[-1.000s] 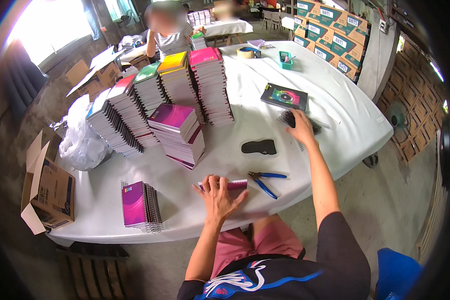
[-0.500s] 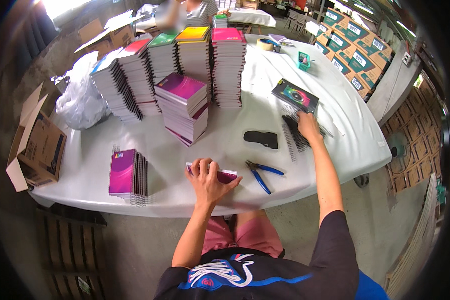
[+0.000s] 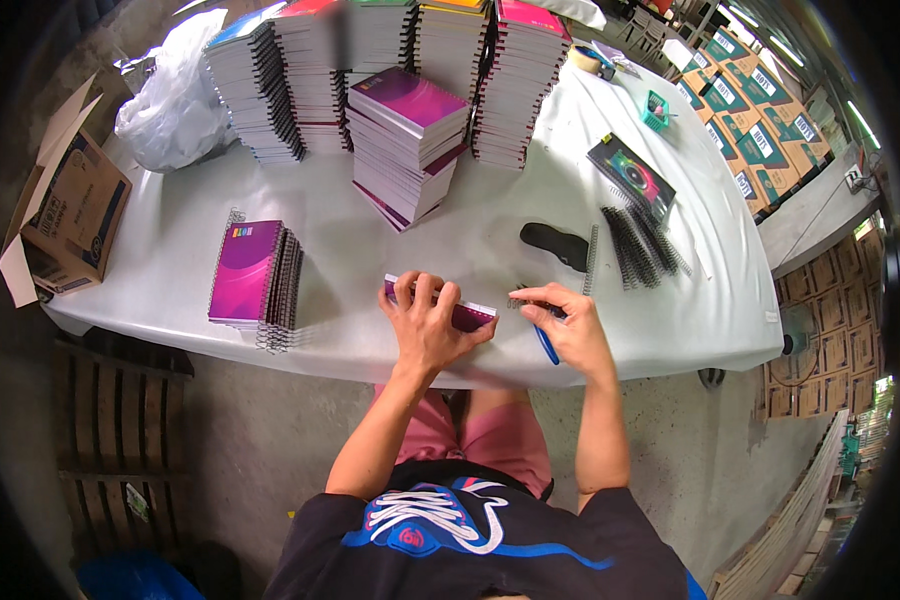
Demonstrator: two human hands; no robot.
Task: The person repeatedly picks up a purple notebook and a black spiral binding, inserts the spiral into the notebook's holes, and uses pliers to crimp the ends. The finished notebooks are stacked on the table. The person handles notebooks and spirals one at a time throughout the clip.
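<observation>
My left hand (image 3: pixel 425 318) is closed over a purple-covered notebook block (image 3: pixel 470 317), holding it on the table near the front edge. To its right, my right hand (image 3: pixel 568 325) is pinched on what looks like a dark spiral binding coil (image 3: pixel 516 299), mostly covered by the fingers. Blue-handled pliers (image 3: pixel 547 345) lie partly hidden under that hand. Farther right is a pile of black spiral coils (image 3: pixel 638 248), with a single coil (image 3: pixel 592 258) beside a flat black oblong piece (image 3: pixel 555 245). Left of my hands lies a stack of purple spiral notebooks (image 3: pixel 247 272).
Purple unbound blocks (image 3: pixel 410 150) are stacked ahead, before tall piles of spiral notebooks (image 3: pixel 515 90). A dark notebook (image 3: pixel 632 178) and green basket (image 3: pixel 655 110) lie right. A plastic bag (image 3: pixel 175 110) and open carton (image 3: pixel 75 215) stand left on the white-covered table (image 3: pixel 350 335).
My right hand has moved from the coil pile back toward the notebook block, over the pliers. My left hand keeps its hold. The view has tilted downward.
</observation>
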